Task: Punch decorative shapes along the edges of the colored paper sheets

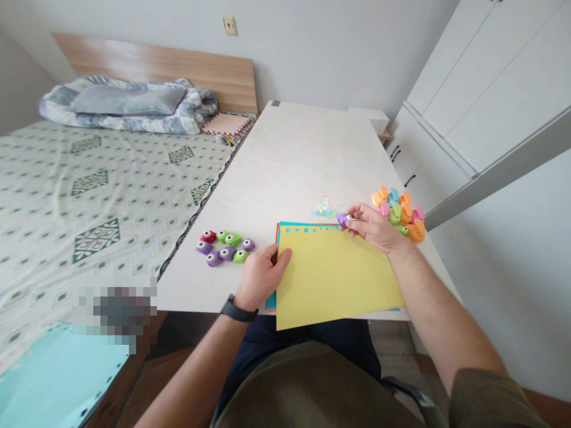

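A yellow sheet of paper [334, 276] lies over blue and red sheets at the table's front edge, its near edge sticking out past the table. Along its far edge runs a row of small punched shapes. My left hand [265, 270] pinches the sheet's left edge between thumb and fingers. In my right hand [368, 226] is a purple craft punch [341, 220], set at the far edge of the yellow paper. Whether its lever is pressed down I cannot tell. Just beyond the paper lies a scatter of tiny paper cutouts [325, 209].
Several purple, green and red punches [226, 254] stand left of the paper. More punches in orange, pink, blue and green [405, 211] are clustered at the right. A bed [134, 178] adjoins the white table [321, 142]; a light-blue punched sheet [57, 374] is at lower left.
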Motion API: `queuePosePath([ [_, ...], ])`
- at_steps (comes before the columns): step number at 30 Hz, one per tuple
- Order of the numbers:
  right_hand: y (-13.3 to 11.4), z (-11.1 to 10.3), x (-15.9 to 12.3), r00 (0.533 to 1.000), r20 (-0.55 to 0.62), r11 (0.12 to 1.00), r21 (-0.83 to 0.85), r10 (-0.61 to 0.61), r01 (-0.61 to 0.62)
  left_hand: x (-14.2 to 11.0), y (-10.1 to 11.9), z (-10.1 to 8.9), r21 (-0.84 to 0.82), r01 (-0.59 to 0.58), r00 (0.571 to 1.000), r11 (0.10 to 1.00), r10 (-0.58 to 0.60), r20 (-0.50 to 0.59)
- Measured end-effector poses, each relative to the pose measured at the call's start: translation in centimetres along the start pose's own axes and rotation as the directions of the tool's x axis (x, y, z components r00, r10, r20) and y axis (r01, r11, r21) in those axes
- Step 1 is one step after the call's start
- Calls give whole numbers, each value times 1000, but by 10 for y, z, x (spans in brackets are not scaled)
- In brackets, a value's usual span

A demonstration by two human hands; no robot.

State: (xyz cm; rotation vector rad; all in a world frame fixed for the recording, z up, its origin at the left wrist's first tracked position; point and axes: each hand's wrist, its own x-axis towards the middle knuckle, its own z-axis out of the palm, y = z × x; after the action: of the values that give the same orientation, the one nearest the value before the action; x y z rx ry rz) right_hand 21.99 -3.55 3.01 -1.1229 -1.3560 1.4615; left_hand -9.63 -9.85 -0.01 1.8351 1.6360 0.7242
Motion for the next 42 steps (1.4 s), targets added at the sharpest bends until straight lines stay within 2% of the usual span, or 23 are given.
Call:
queuePosePath([
  [3,3,-4,4,1000,13,999,49,15,-15,0,1,0,-11,16,1000,1000,-16,7],
  [7,9,-5,7,1000,-29,991,131,6,-2,0,2,-1,-25,28,999,999,-28,16],
  [10,13,-4,5,999,-44,991,133,3,2,0,5,-2,-38,43,999,998,-42,21],
  [18,19,-13,6,984,-147,995,-10,-102,102,1,7,-3,-51,52,998,997,-50,45],
  [23,22,-18,7,993,-101,980,-194,-66,45,1,0,0,-61,43,999,997,-41,32],
  [28,27,-20,10,988,-84,925,-369,-126,87,0,3,-3,-101,44,999,994,-42,15],
  [34,28,-23,9,987,-65,883,-458,-147,101,1,7,-5,-156,47,999,987,-48,-3],
  [42,22,-22,4,990,-33,851,-517,-135,98,2,2,-2,-142,51,998,989,-54,-22],
])
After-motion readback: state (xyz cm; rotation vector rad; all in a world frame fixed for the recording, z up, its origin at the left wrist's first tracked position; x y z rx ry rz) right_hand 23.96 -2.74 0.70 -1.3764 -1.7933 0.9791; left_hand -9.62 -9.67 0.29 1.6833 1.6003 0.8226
